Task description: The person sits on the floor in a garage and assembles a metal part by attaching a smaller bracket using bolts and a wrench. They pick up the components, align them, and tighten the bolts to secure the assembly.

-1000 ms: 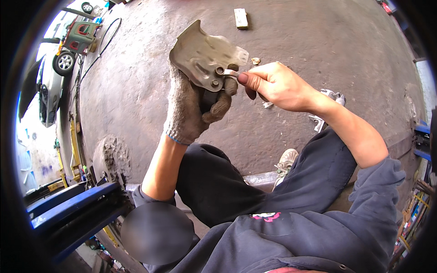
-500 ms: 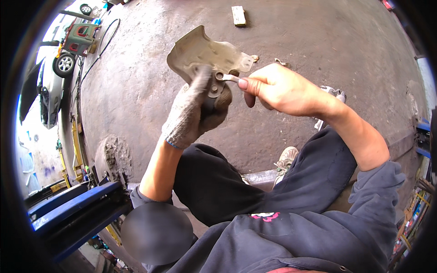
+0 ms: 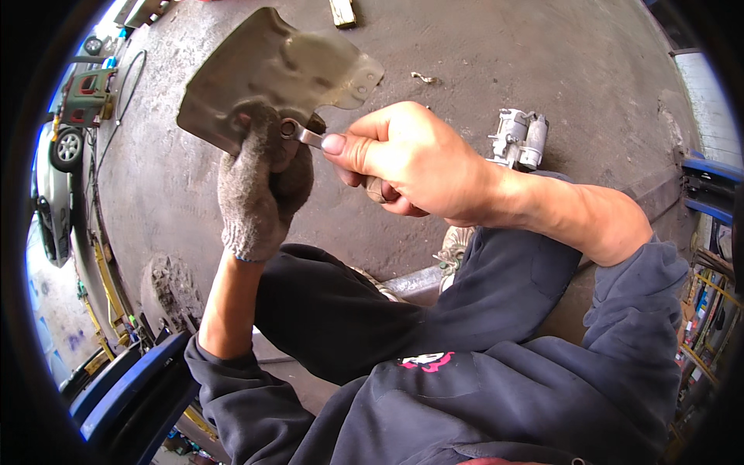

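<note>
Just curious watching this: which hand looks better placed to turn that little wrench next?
Probably the right hand: it already grips the wrench, whose ring end sits at the metal plate. The gloved left hand is busy holding that plate.

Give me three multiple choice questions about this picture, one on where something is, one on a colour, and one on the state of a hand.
1. Where does the ring end of the wrench sit?
A. On the metal plate by the gloved fingers
B. On the floor
C. In a pocket

2. What colour is the glove on the left hand?
A. Bright orange
B. Grey
C. Blue

3. What is the right hand doing?
A. Lying open on the knee
B. Shut around the wrench handle
C. Gripping the car

Answers: 1 A, the ring meets the plate's lower edge. 2 B, the knit glove is dirty grey. 3 B, bare fingers wrap the handle, thumb along the shaft.
</note>
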Action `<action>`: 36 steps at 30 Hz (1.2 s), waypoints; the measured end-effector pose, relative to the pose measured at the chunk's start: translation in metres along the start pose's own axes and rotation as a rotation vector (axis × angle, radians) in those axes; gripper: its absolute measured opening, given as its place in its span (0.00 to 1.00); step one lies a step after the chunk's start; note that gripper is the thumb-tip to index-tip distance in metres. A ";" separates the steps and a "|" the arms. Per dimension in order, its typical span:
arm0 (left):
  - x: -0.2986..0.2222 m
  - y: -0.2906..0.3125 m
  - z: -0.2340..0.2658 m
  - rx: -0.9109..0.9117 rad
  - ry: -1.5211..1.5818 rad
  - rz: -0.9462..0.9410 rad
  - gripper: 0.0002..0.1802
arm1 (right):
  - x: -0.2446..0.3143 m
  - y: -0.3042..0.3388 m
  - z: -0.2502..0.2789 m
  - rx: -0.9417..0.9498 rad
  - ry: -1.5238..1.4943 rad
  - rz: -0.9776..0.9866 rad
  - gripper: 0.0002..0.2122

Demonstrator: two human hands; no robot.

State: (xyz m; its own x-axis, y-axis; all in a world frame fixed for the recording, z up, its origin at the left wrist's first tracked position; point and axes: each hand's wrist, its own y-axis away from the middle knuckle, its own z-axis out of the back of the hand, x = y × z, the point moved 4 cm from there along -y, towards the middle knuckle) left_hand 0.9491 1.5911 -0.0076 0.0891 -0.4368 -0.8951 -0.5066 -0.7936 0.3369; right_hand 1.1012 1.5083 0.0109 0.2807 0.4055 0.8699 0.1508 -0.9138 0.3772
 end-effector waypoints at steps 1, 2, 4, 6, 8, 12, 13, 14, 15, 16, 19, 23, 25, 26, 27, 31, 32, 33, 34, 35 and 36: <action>0.001 0.001 0.000 0.023 0.021 -0.024 0.15 | -0.001 0.004 -0.002 -0.013 -0.039 -0.046 0.21; 0.002 0.001 0.001 0.045 0.042 -0.048 0.14 | -0.003 0.005 -0.001 0.003 -0.070 -0.059 0.21; 0.005 -0.008 0.014 -0.044 0.045 -0.073 0.15 | -0.001 -0.001 0.004 0.042 -0.127 -0.070 0.21; 0.009 -0.012 0.019 -0.084 0.078 -0.100 0.17 | 0.012 -0.014 0.012 -0.026 0.197 0.074 0.20; 0.005 -0.006 0.006 -0.137 0.073 -0.056 0.18 | 0.026 -0.029 0.027 0.029 0.470 0.279 0.20; -0.007 0.001 -0.001 -0.093 0.024 -0.025 0.15 | 0.051 -0.021 0.038 0.086 0.555 0.414 0.17; -0.011 0.004 -0.016 -0.347 0.029 -0.080 0.16 | 0.054 -0.019 0.053 0.139 0.360 0.434 0.16; -0.014 0.000 -0.003 0.040 0.056 -0.147 0.15 | 0.058 -0.021 0.066 0.218 0.150 0.453 0.16; -0.011 -0.003 0.015 0.071 0.079 -0.130 0.15 | 0.060 -0.022 0.078 0.301 -0.052 0.458 0.15; -0.010 -0.005 0.023 0.102 0.102 -0.113 0.15 | 0.059 -0.024 0.088 0.219 -0.080 0.529 0.14; -0.014 -0.009 0.055 0.021 0.217 -0.011 0.17 | 0.044 -0.038 0.105 -0.041 -0.058 0.403 0.12; -0.011 -0.017 0.076 0.022 0.182 0.080 0.18 | -0.029 -0.073 0.171 -0.072 0.425 0.243 0.16; -0.001 -0.016 0.098 0.009 0.130 0.184 0.14 | -0.072 -0.088 0.195 -0.089 0.528 -0.075 0.13; 0.003 -0.011 0.105 -0.066 0.041 0.216 0.14 | -0.087 -0.093 0.196 -0.138 0.734 -0.163 0.13; 0.010 -0.009 0.104 -0.110 -0.050 0.258 0.13 | -0.117 -0.097 0.218 -0.193 0.863 -0.136 0.15; 0.015 0.016 0.108 -0.139 -0.497 0.402 0.16 | -0.204 -0.118 0.241 -0.269 1.289 -0.165 0.18; 0.020 0.019 0.118 -0.095 -0.613 0.433 0.17 | -0.215 -0.120 0.238 -0.326 1.313 -0.239 0.21; 0.024 0.022 0.124 -0.086 -0.655 0.450 0.17 | -0.224 -0.123 0.235 -0.343 1.340 -0.274 0.24; 0.024 0.025 0.124 -0.114 -0.713 0.469 0.16 | -0.230 -0.129 0.232 -0.359 1.368 -0.306 0.28; 0.021 0.027 0.125 -0.116 -0.732 0.488 0.16 | -0.234 -0.136 0.234 -0.384 1.398 -0.329 0.31; 0.019 0.029 0.128 -0.117 -0.752 0.507 0.16 | -0.242 -0.142 0.235 -0.403 1.386 -0.355 0.33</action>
State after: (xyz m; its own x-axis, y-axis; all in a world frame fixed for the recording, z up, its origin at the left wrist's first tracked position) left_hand 0.8270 1.6139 -0.0525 -0.7233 -0.3865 -0.5722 -0.2386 -0.6378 0.7324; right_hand 1.2349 1.5459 -0.3281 -0.8528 0.4685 0.2308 -0.3148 -0.8137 0.4886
